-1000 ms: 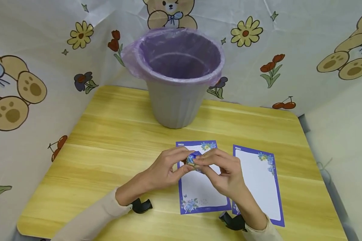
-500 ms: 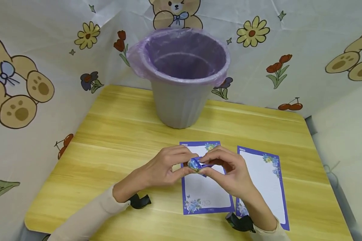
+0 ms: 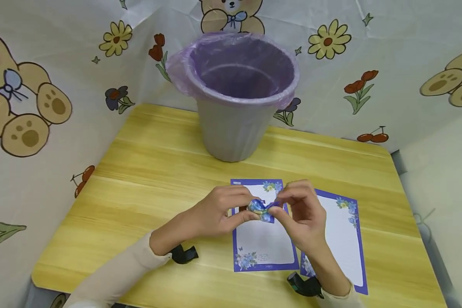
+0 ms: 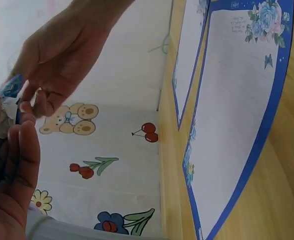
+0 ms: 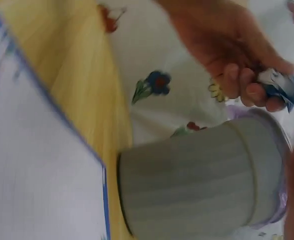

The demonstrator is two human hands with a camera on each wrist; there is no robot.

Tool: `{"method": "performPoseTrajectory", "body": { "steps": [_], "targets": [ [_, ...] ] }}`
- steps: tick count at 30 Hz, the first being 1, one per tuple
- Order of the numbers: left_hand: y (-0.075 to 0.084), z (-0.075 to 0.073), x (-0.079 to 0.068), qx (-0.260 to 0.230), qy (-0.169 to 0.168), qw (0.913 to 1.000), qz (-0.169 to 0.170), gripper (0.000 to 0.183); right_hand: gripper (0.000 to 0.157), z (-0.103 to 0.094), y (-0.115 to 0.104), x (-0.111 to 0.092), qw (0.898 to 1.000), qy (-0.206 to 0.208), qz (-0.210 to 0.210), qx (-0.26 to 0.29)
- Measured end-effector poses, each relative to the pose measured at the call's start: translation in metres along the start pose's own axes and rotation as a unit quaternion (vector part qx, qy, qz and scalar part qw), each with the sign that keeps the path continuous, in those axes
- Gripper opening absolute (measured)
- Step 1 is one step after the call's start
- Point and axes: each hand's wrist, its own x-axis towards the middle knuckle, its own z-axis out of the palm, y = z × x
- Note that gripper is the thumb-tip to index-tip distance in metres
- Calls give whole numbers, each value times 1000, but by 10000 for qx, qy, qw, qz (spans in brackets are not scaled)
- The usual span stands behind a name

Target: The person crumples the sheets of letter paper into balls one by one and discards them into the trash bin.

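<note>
A small crumpled piece of blue-and-white flowered paper point(image 3: 257, 207) is held between both hands above a sheet of paper. My left hand point(image 3: 225, 210) pinches its left side between thumb and fingers. On the other side, my right hand point(image 3: 304, 216) pinches a purple-blue edge of it with thumb and fingertips. White inner folds show on the crumpled paper point(image 4: 8, 111) in the left wrist view. Beneath the hands lies a flat white sheet point(image 3: 263, 246) with a blue flowered border, partly covered. A second such sheet point(image 3: 340, 241) lies to its right, partly behind the right forearm.
A grey bin point(image 3: 231, 130) with a purple plastic liner point(image 3: 177, 72) stands at the back of the wooden table point(image 3: 150, 171). A cloth printed with bears and flowers hangs behind it. A black strap piece point(image 3: 185, 254) sticks out by the left wrist, another point(image 3: 304, 284) by the right.
My right hand has shifted right and its fingers have lifted, drawing an edge of the crumpled paper outward. The left hand keeps its pinch. The head view has turned slightly left.
</note>
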Motion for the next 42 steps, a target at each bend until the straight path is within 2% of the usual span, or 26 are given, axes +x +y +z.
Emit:
{"method": "performPoseTrajectory", "body": {
  "steps": [1, 2, 4, 6, 7, 10, 13, 18, 20, 23, 25, 27, 30, 33, 36, 38, 40, 42],
  "targets": [
    [-1, -1, -2, -18, 38, 9999, -155, 9, 21, 4, -2, 1, 9969, 204, -325, -683],
    [-3, -1, -4, -8, 80, 9995, -311, 12, 26, 7, -4, 3, 9887, 388, -621, -1309],
    [-5, -1, -7, -2, 135, 9980, -623, 16, 30, 13, -6, 5, 9652, 609, -1095, -2295],
    [-6, -1, -10, -3, 151, 9963, -848, 20, 31, 17, -9, 6, 9487, 583, -1316, -2815],
    [-6, -1, -10, -22, 163, 9955, -936, 22, 31, 18, -9, 6, 9475, 525, -1315, -2867],
    [-6, -2, -11, -178, 157, 9946, -1011, 27, 33, 19, -10, 3, 9559, 347, -1086, -2706],
    [-6, -2, -9, -430, -12, 9955, -849, 28, 32, 18, -11, -1, 9677, 205, -709, -2412],
    [-4, -3, -8, -740, -402, 9938, -721, 26, 26, 14, -10, -5, 9756, -43, -771, -2054],
    [-4, -4, -9, -842, -546, 9916, -820, 25, 23, 13, -9, -6, 9792, -165, -718, -1892],
    [-6, -6, -11, -1044, -768, 9854, -1103, 21, 21, 12, -7, -10, 9863, -318, -233, -1603],
    [-8, -8, -11, -1151, -804, 9799, -1420, 15, 18, 12, -7, -12, 9879, -349, 14, -1509],
    [-9, -7, -12, -1268, -602, 9740, -1778, 9, 18, 12, -7, -14, 9873, -320, 146, -1551],
    [-8, -5, -13, -1371, -40, 9659, -2198, 22, 19, 11, -9, -15, 9847, -198, 108, -1728],
    [-4, -2, -13, -1470, 433, 9637, -2186, 32, 18, 13, -8, -14, 9785, -73, -158, -2055],
    [-1, 0, -11, -1531, 624, 9676, -1907, 34, 17, 15, -6, -15, 9765, 30, -312, -2133],
    [0, 1, -10, -1611, 673, 9700, -1691, 32, 13, 14, -4, -14, 9837, 23, -229, -1784],
    [0, 2, -8, -1765, 668, 9702, -1521, 28, 9, 12, -3, -14, 9938, -11, 31, -1114],
    [0, 4, -7, -1975, 612, 9685, -1392, 26, 8, 10, -2, -13, 9990, -77, 227, -373]
  ]
}}
